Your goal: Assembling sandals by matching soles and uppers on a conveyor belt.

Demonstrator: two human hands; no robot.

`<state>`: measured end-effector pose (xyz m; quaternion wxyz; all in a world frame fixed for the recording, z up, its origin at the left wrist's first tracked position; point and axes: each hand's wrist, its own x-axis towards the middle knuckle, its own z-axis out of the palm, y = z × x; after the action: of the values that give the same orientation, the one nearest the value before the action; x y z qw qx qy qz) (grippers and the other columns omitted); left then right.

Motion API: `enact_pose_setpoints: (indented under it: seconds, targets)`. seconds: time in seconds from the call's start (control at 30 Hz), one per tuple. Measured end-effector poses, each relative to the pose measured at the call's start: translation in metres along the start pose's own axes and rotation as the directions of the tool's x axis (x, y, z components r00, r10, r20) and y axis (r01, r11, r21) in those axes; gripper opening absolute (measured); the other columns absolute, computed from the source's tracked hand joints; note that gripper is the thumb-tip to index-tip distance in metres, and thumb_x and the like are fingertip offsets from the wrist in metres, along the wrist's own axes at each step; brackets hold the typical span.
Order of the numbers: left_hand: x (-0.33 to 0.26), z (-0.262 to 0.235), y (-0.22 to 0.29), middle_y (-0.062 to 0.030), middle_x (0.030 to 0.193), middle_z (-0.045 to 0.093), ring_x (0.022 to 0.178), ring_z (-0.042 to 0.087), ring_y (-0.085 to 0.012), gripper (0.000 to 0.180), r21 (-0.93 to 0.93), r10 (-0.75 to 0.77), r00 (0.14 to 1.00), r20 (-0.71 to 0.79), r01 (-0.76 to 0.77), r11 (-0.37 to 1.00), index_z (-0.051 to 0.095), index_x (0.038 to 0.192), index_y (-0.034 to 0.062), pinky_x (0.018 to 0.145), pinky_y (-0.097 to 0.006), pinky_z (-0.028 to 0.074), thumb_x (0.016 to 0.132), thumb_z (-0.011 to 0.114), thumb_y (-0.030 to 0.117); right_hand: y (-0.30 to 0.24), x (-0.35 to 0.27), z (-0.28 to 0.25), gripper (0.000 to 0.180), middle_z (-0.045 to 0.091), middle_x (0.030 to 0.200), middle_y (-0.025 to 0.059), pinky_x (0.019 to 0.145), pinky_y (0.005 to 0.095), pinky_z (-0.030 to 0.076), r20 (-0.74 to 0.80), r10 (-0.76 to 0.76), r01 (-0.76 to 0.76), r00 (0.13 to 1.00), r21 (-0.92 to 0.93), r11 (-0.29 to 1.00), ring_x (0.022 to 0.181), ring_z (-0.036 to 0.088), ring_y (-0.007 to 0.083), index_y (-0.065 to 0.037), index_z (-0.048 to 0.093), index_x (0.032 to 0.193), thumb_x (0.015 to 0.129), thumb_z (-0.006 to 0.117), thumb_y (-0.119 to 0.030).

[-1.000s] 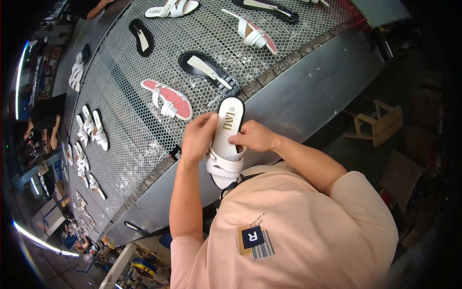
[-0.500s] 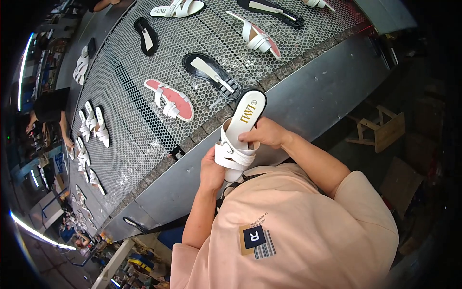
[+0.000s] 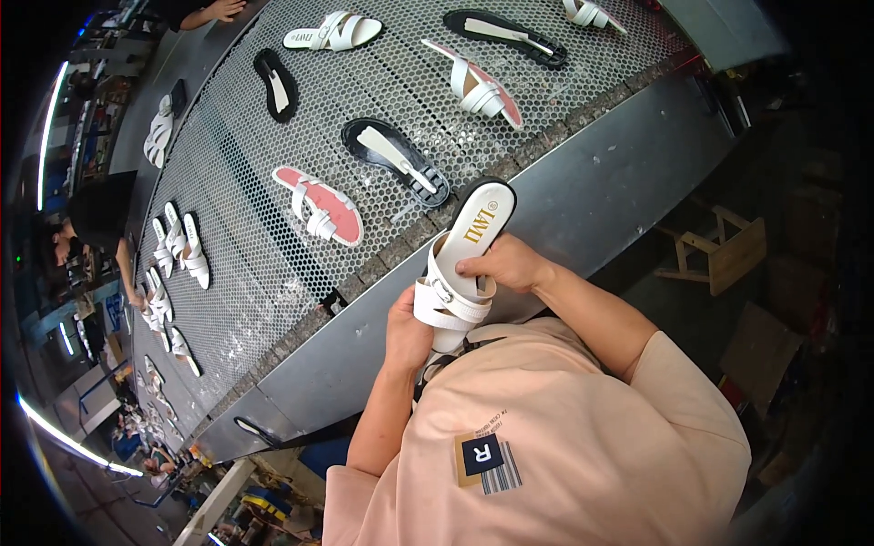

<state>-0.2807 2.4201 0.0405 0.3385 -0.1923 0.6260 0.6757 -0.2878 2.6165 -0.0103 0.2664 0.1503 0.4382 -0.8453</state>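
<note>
A white slide sandal (image 3: 446, 302) with crossed straps, a small metal ring, gold lettering on its insole and a black sole edge is held before my body, its heel pointing up and away. My left hand (image 3: 406, 337) wraps the strap side near the toe. From the other side my right hand (image 3: 512, 263) grips it, thumb pressed on the insole and fingers hidden beneath. Beyond its heel, on the mesh belt, lies a black sole (image 3: 393, 156) with a pale strip. To the left of that rests a white strapped upper (image 3: 319, 207) with a pink underside.
The perforated mesh belt (image 3: 246, 309) carries more white sandals (image 3: 187, 244), black soles (image 3: 276, 85) and another pink-bottomed upper (image 3: 478, 89). A metal side panel (image 3: 592, 173) runs along its near edge. A wooden stool (image 3: 724, 246) stands right. Other people's hands (image 3: 223, 11) show across the belt.
The held sandal has shifted slightly right and down, still in both hands. At the top left, another person's hand has come further into view.
</note>
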Motion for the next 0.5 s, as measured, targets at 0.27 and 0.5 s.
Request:
enact_pose_setpoints:
  seconds: [0.27,0.5]
  targets:
    - [-0.005,-0.002,-0.025,-0.0084,0.109,0.064,0.093,0.063,-0.0164,0.036,-0.084,-0.183,0.983,0.029,0.185,0.979,0.055,0.118,-0.0017,0.082,-0.030,0.051,0.084,0.064,0.002,-0.007,0.007,-0.011,0.032,0.066,0.107,0.0101,0.083,0.0310,0.051,-0.019,0.091,-0.089,0.996,0.065,0.994,0.094,0.064,0.0170,0.001,0.059,0.116,0.088,0.061,-0.015]
    - [0.016,-0.013,-0.026,-0.0103,0.106,0.064,0.081,0.065,-0.0265,0.036,-0.428,-0.159,0.987,0.022,0.153,0.891,0.049,0.124,0.0066,0.056,-0.032,0.049,0.090,0.055,0.015,0.008,-0.002,-0.038,0.042,0.064,0.102,0.0103,0.077,0.0285,0.050,-0.080,0.132,-0.125,0.988,0.086,0.988,0.091,0.060,0.0140,0.000,0.057,0.112,0.096,0.051,-0.038]
